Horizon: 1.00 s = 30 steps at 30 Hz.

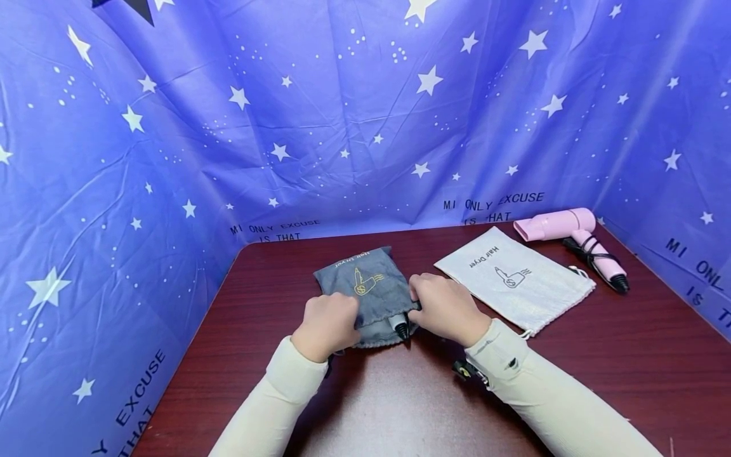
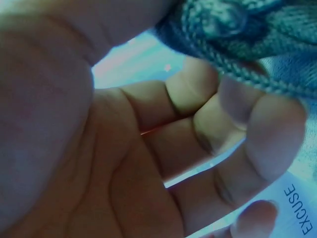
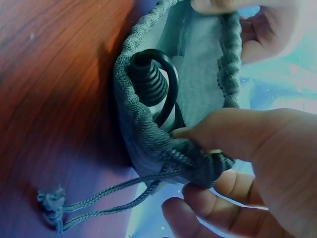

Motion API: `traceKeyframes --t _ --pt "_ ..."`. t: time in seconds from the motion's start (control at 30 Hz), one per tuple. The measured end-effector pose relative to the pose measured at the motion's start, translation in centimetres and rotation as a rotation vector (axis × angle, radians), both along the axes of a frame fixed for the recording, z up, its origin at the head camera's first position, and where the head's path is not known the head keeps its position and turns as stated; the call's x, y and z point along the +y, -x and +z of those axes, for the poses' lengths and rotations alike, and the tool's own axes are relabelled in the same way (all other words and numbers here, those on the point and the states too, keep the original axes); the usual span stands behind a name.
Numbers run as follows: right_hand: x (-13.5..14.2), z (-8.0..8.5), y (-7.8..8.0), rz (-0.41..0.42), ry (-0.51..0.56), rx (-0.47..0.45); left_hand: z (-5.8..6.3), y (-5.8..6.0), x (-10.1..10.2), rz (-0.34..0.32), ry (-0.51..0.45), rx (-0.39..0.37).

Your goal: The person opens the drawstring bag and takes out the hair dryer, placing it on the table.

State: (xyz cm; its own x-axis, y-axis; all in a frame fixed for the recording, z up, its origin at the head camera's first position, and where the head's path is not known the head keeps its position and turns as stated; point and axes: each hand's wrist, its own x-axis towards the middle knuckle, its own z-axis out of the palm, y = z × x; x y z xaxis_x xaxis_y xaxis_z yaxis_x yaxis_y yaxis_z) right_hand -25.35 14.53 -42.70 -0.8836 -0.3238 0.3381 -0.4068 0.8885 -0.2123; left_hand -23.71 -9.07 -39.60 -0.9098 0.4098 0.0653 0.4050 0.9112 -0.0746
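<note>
A grey drawstring bag [image 1: 374,285] with a yellow hair-dryer print and "Hair Dryer" lettering lies on the table before me. My left hand [image 1: 330,325] pinches one side of its mouth, the fingers bent at the cord in the left wrist view. At the opposite side my right hand [image 1: 448,309] grips the gathered rim [image 3: 148,124] between thumb and fingers. The mouth gapes toward me. Inside sits a hair dryer's light handle end with a black ribbed cord sleeve [image 3: 148,84]; the bag hides the rest. A knotted drawstring [image 3: 111,198] hangs from the rim.
Right of the grey bag, a white drawstring bag [image 1: 531,273] with similar print lies flat. Beyond it is a pink hair dryer [image 1: 556,223], its black cord [image 1: 588,254] wound round the handle. A blue star-patterned cloth [image 1: 342,114] walls in the dark red table [image 1: 240,393].
</note>
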Motion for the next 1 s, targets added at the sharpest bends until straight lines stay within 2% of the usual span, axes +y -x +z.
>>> traceKeyframes --t 0.3,0.73,1.0 --pt "0.7 0.0 0.2 -0.022 -0.028 -0.08 0.4 0.2 -0.4 0.067 0.008 -0.133" --pt "1.4 0.3 0.5 -0.035 -0.064 -0.118 0.7 0.1 -0.4 0.079 0.024 -0.19" --pt "1.7 0.1 0.8 -0.042 -0.083 -0.132 0.6 0.2 -0.4 0.099 0.043 -0.187"
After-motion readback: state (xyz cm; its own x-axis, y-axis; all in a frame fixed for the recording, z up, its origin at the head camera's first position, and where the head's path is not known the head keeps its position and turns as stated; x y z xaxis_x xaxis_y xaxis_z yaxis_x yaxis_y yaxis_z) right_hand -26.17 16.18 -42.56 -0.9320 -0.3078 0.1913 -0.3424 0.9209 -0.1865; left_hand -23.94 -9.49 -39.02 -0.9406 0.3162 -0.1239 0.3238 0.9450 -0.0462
